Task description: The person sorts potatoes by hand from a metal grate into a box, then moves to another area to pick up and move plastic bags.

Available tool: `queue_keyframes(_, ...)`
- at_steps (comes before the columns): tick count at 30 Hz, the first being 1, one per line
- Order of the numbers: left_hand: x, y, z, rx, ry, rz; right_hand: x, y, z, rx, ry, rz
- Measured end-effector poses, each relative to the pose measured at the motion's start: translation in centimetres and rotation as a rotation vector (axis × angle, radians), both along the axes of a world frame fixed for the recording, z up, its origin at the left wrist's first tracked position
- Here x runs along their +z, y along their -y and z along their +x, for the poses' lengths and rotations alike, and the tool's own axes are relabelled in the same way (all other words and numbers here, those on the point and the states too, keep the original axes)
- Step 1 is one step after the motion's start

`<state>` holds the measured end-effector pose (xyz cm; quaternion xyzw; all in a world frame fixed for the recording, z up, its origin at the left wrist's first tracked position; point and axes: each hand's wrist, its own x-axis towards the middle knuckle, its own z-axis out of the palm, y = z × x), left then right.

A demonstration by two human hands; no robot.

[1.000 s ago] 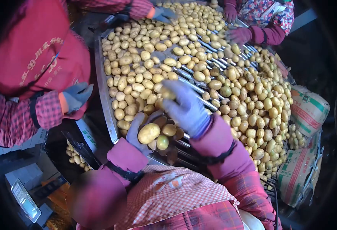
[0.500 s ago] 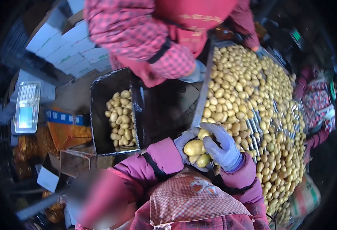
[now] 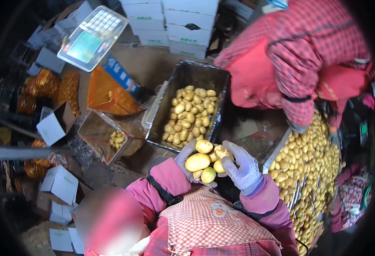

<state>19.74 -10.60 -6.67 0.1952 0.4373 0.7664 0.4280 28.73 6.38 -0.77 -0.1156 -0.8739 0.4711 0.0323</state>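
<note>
Several potatoes (image 3: 197, 162) are cupped between my two gloved hands in front of my checked apron. My left hand (image 3: 185, 159) supports the pile from the left, its fingers partly hidden under the potatoes. On the other side, my right hand (image 3: 243, 168) curls its fingers around the potatoes at the right of the pile. Just beyond my hands stands a black-lined box (image 3: 152, 123) with many potatoes in it. To the right is a sorting table (image 3: 277, 147) heaped with potatoes, with metal rollers showing among them.
A co-worker in a red apron (image 3: 253, 72) leans over the potato table. A scale (image 3: 86, 45), an orange-lined crate (image 3: 100, 96) and a clear-lined bin (image 3: 89, 130) stand left. White boxes (image 3: 187, 25) are stacked at the back. Another person (image 3: 351, 196) is at the far right.
The view has turned left, so the black-lined box now lies just beyond my hands and the table sits farther right. My hands have opened out around the potatoes, and more of them show.
</note>
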Motion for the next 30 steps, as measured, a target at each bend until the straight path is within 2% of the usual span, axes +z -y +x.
queue_keyframes(1,0.5,1.0,-0.8,-0.058,0.301,-0.062,-0.5,0.4,-0.9,0.033,-0.031,0.043)
queue_keyframes(4,2.6,3.7,-2.6,-0.088,0.628,-0.034,-1.4,2.0,-3.7,0.135,-0.068,0.078)
queue_keyframes(6,2.3,6.3,-3.8,-0.124,0.925,0.074,-2.0,3.4,-6.0,0.086,0.097,-0.256)
queue_keyframes(7,2.7,7.8,-3.8,0.024,0.999,0.194,-1.0,5.2,-7.7,0.024,0.141,-0.492)
queue_keyframes(8,3.1,9.6,-4.3,0.114,0.933,0.267,1.8,6.6,-9.5,0.208,0.054,-0.282)
queue_keyframes(10,1.7,13.2,-6.0,0.630,0.948,0.195,4.0,8.8,-11.3,0.549,-0.202,-0.156)
queue_keyframes(11,1.0,15.0,-6.8,0.867,0.902,0.135,4.3,9.1,-11.6,0.551,-0.249,-0.102)
queue_keyframes(12,0.1,18.2,-7.5,0.664,0.816,0.179,4.5,9.4,-11.5,0.555,-0.297,-0.045)
queue_keyframes(13,-2.0,20.9,-9.0,0.821,0.765,0.079,3.5,8.7,-11.2,0.495,-0.275,0.008)
queue_keyframes(14,-5.3,24.6,-10.4,0.742,0.642,0.134,2.9,7.8,-10.6,0.384,-0.183,-0.001)
queue_keyframes(15,-5.3,23.4,-11.6,1.149,0.851,0.226,1.5,6.5,-9.5,0.309,-0.093,-0.019)
queue_keyframes(18,-10.2,28.4,-12.6,1.297,1.098,0.039,-2.7,2.2,-4.6,0.107,0.099,-0.072)
queue_keyframes(19,-12.2,29.0,-12.1,1.303,1.014,-0.084,-3.4,1.2,-2.8,0.036,0.131,-0.059)
queue_keyframes(22,-14.7,25.0,-12.8,1.089,1.000,-0.180,-4.2,-1.1,3.2,-0.210,0.161,0.006)
queue_keyframes(24,-15.1,19.8,-13.8,0.789,0.927,-0.278,-4.8,-3.1,7.7,-0.382,0.158,-0.033)
queue_keyframes(25,-15.6,16.8,-14.5,0.622,0.863,-0.285,-3.2,-3.5,9.7,-0.536,0.179,-0.098)
queue_keyframes(26,-15.1,13.4,-14.8,0.553,0.852,-0.299,-4.6,-5.0,12.9,-0.578,0.073,-0.039)
queue_keyframes(30,-9.8,0.5,-12.3,0.066,0.569,-0.377,-6.4,-8.2,24.8,-1.142,0.130,0.160)
